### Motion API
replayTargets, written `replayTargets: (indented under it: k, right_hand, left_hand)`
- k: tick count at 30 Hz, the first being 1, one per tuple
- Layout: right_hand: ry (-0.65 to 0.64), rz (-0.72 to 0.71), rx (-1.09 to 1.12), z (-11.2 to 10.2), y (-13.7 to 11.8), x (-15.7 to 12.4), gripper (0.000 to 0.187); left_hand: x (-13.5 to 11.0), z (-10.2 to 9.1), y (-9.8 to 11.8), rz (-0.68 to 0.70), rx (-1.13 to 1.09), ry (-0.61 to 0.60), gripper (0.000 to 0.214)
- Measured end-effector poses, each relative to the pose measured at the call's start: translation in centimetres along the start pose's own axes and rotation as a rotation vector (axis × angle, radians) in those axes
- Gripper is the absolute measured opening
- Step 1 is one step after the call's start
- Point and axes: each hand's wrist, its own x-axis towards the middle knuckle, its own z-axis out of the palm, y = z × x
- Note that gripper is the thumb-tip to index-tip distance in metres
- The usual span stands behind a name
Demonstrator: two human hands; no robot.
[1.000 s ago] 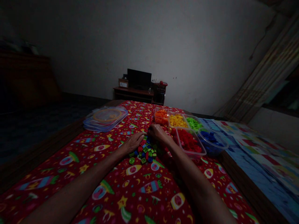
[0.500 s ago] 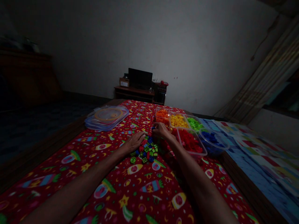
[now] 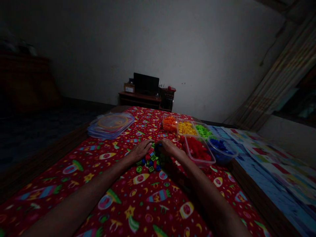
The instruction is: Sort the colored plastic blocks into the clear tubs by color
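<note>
A small heap of toy building bricks, mostly green, blue and red, lies on the red patterned cloth in front of me. My left hand rests against the heap's left side, palm down, with its fingers stretched out and nothing visible in them. Over the right and far side of the heap, my right hand bends down with curled fingers. Its fingertips are in shadow, beside dark blue bricks, and whatever they grip is hidden.
To the right stand clear tubs of sorted bricks: orange, yellow, green, red and blue. Stacked clear lids lie at the left. A monitor stands on a low desk beyond.
My right hand has moved from beside the tubs, where it pinched a blue brick, down and left to the heap. My left hand has stayed by the heap. The view has shifted slightly.
</note>
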Motion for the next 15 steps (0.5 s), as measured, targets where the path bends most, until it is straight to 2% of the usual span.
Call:
replayTargets:
  k: [3,7,12,15]
  right_hand:
    - [0.052,-0.015,0.028,0.1,0.1,-0.3,0.027]
    - [0.195,-0.008,0.066,-0.8,0.8,-1.4,0.023]
    - [0.380,0.054,0.037,-4.7,3.7,-4.4,0.027]
    - [0.490,0.182,-0.029,-7.5,6.7,-7.4,0.028]
  left_hand:
    - [0.0,0.0,0.1,-0.001,0.004,0.002,0.050]
    - [-0.1,-0.1,0.4,-0.016,0.014,0.014,0.050]
    - [-0.1,-0.3,0.6,-0.028,0.030,0.001,0.052]
    - [0.0,-0.3,0.5,-0.027,0.031,-0.006,0.053]
